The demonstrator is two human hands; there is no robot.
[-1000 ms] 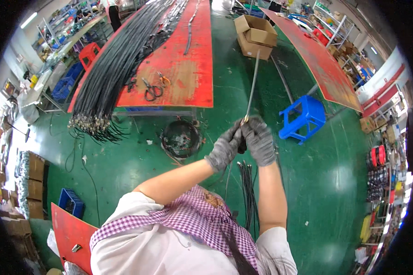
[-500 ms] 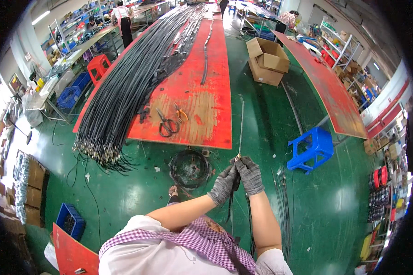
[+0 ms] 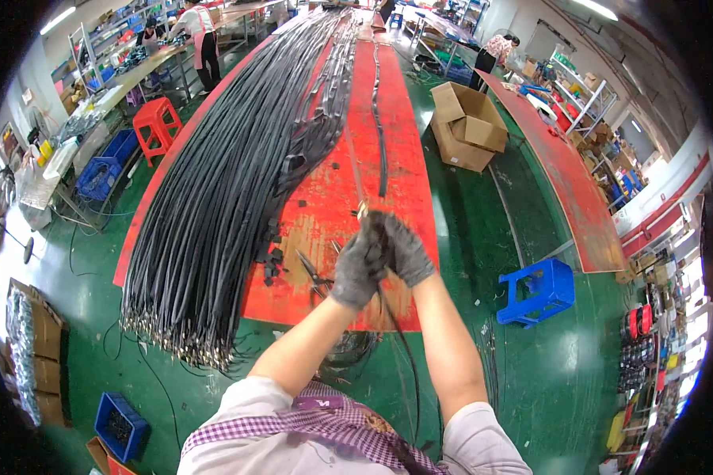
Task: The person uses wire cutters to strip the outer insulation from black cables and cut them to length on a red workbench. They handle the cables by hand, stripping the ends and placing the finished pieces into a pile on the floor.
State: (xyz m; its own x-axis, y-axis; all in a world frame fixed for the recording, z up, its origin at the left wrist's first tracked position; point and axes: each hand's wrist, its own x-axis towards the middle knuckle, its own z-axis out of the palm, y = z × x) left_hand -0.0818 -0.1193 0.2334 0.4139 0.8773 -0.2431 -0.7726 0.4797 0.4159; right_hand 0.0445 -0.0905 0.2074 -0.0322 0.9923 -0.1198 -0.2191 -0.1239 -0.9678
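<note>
Both my hands, in grey gloves, are held close together over the near end of the red table [image 3: 406,305]. My left hand [image 3: 358,269] is closed around a black cable [image 3: 405,342], whose tail hangs down past the table's edge. My right hand [image 3: 408,252] is closed on the same cable, right beside the left. A brass-coloured end [image 3: 363,210] sticks out above my fingers. From it a thin pale rod [image 3: 354,162] points away over the table. Black-handled scissors [image 3: 310,271] lie beside my left hand, partly covered by it. My gloves hide the exact grip.
A thick bundle of black cables [image 3: 214,190] covers the table's left side, brass ends hanging over the near edge. One dark strip [image 3: 380,134] lies on the right. Nearby stand a cardboard box [image 3: 466,146], a blue stool [image 3: 539,293] and a red stool [image 3: 157,129]. Other people work farther back.
My hands have moved forward and slightly left, from in front of the table's edge to above the table, carrying the cable and rod. The view has shifted closer to the table.
</note>
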